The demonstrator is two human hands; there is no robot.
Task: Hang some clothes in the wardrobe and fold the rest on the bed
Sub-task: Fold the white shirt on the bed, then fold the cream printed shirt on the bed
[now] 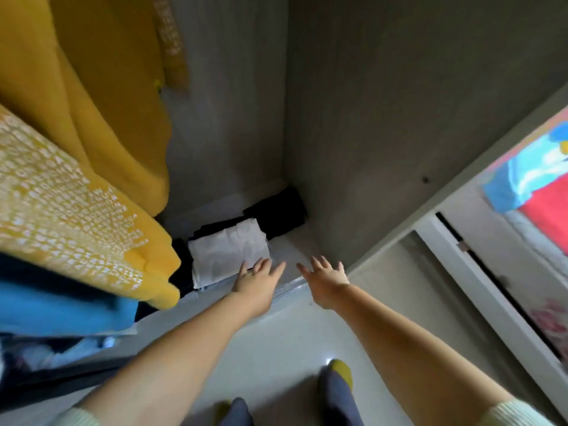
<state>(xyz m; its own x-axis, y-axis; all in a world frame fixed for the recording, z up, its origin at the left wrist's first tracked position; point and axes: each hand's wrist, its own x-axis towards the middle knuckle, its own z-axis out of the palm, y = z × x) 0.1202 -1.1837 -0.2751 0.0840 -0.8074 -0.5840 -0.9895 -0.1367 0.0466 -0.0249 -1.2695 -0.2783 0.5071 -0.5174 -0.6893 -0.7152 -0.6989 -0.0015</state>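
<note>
Both hands are reaching down, fingers spread: left hand [258,281] touching the folded white cloth [229,252] (wardrobe floor), empty right hand [324,279] hovering beside.

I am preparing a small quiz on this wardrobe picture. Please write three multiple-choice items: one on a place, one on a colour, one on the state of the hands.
1. Where does the white folded cloth lie?
A on the bed
B on the wardrobe floor
C on a hanger

2. What colour is the big hanging garment?
A green
B red
C yellow

3. How are both hands?
A open, fingers spread
B gripping a hanger
C in fists

Key: 1 B, it lies low in the wardrobe beside dark clothes. 2 C, plainly yellow. 3 A, left hand and right hand hold nothing.
</note>
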